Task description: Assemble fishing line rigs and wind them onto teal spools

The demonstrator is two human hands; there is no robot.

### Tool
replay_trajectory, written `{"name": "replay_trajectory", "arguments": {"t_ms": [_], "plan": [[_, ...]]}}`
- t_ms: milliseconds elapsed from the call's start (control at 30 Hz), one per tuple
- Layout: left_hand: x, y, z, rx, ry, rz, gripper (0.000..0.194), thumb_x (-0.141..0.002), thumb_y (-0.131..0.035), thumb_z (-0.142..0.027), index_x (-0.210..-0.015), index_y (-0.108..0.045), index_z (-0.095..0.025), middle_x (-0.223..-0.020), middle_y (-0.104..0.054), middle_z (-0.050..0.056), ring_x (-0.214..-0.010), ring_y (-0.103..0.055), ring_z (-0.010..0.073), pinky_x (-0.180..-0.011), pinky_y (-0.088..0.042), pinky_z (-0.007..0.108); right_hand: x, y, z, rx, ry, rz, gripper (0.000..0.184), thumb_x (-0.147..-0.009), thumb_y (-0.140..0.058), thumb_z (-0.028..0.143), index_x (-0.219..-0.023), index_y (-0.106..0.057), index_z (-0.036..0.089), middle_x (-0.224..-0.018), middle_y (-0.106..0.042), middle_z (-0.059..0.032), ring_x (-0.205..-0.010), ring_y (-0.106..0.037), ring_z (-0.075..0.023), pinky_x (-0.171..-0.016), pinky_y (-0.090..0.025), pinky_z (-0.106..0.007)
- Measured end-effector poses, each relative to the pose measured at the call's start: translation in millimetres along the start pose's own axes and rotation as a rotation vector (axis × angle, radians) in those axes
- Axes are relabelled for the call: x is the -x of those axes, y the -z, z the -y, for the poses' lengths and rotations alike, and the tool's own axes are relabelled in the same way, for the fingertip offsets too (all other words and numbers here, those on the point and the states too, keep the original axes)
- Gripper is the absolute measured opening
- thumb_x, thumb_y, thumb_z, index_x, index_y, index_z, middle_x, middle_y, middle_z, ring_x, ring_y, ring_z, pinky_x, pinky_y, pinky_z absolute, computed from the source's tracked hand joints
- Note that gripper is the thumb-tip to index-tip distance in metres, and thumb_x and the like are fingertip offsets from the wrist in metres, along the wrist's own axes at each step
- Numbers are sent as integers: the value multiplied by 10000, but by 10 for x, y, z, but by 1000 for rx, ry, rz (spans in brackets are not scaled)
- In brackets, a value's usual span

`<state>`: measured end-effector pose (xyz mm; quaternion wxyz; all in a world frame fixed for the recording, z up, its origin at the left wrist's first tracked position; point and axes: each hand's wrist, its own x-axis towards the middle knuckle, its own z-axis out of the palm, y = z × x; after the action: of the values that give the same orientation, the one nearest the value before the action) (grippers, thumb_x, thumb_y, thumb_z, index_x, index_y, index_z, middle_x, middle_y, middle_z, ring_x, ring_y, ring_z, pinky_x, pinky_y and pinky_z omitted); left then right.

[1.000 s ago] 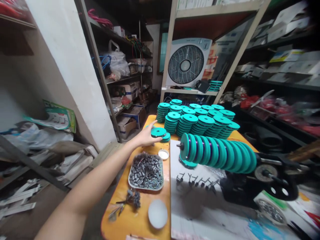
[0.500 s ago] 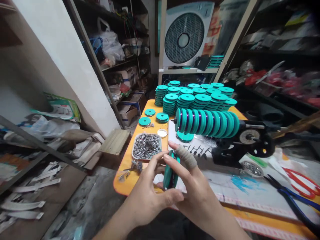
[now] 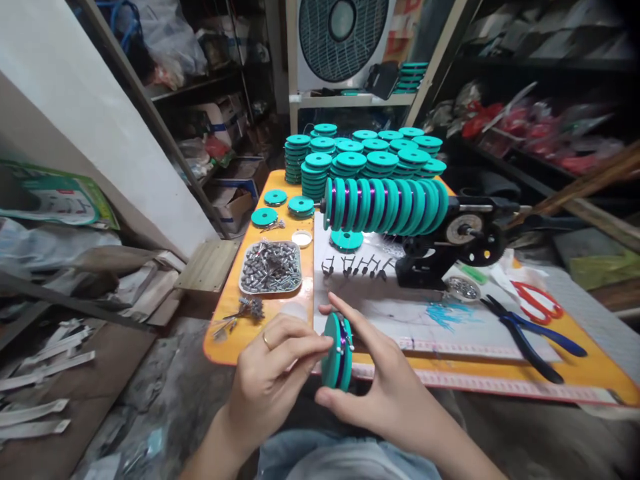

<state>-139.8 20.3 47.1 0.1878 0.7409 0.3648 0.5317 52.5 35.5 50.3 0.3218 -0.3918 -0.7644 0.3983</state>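
A teal spool [image 3: 330, 357] with dark purple line in its groove and small white-headed pins at its rim stands on edge between my hands, above the table's front edge. My right hand [image 3: 383, 367] holds it from the right, thumb below and fingers behind. My left hand [image 3: 275, 367], with a ring on one finger, is closed in a pinch against the spool's left face. Whatever lies between those fingertips is too small to make out. Past the hands, a row of similar spools [image 3: 385, 207] sits on the shaft of a black winding machine [image 3: 425, 263].
Stacked teal spools [image 3: 350, 163] fill the table's back. At left are a tray of grey metal weights [image 3: 273, 267], a white lid [image 3: 301, 239] and a small bundle of wired parts [image 3: 250, 310]. Black-blue pliers [image 3: 530, 337] and red-handled scissors [image 3: 537, 303] lie at right.
My left hand has drawn leftward off the spool's rim into a pinch at its side face. The right hand's fingers have opened wider around the spool. The view has tilted down.
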Motion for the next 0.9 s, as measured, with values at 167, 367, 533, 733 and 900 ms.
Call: {"name": "replay_trajectory", "arguments": {"t_ms": [167, 367, 533, 733, 900], "plan": [[-75, -10, -28, -52, -46, 21, 288, -839, -642, 30, -1044, -675, -170, -905, -650, 38, -891, -624, 121, -797, -537, 227, 80, 15, 7, 23, -29, 40, 915, -755, -779, 298, -1519, -276, 324, -1486, -472, -52, -1346, -485, -232, -1005, -534, -355], [-179, -19, -38, 17, -24, 65, 249, -848, -653, -13, -1025, -698, -183, -894, -656, 32, -867, -638, 107, -795, -544, 210, 172, 65, -52, -55, -58, 84, 953, -743, -789, 284, -1528, -255, 360, -1507, -442, -40, -1359, -464, -251, -991, -536, -347], [36, -161, 23, 257, 270, 170, 177, -851, -672, -85, -938, -732, -226, -969, -679, 36, -984, -654, 142, -901, -546, 256, 360, 35, -211, -341, -200, 276, 971, -678, -849, 404, -1495, -350, 241, -1473, -452, -139, -1339, -456, -330, -1099, -413, -491], [631, -470, -18, 407, 625, 232, 151, -873, -648, -120, -920, -735, -234, -923, -738, 5, -906, -686, 125, -862, -542, 226, 762, -138, -375, -579, -562, 367, 881, -546, -913, 334, -1319, -514, 198, -1246, -591, -115, -1141, -612, -298, -982, -518, -417], [873, -552, -103, 409, 739, 119, 165, -870, -634, -105, -857, -726, -241, -880, -728, -14, -866, -679, 108, -815, -532, 196, 867, 45, -374, -400, -524, 238, 511, -737, -827, 303, -1144, -527, 229, -1112, -656, -51, -1008, -664, -193, -891, -546, -315]]}}
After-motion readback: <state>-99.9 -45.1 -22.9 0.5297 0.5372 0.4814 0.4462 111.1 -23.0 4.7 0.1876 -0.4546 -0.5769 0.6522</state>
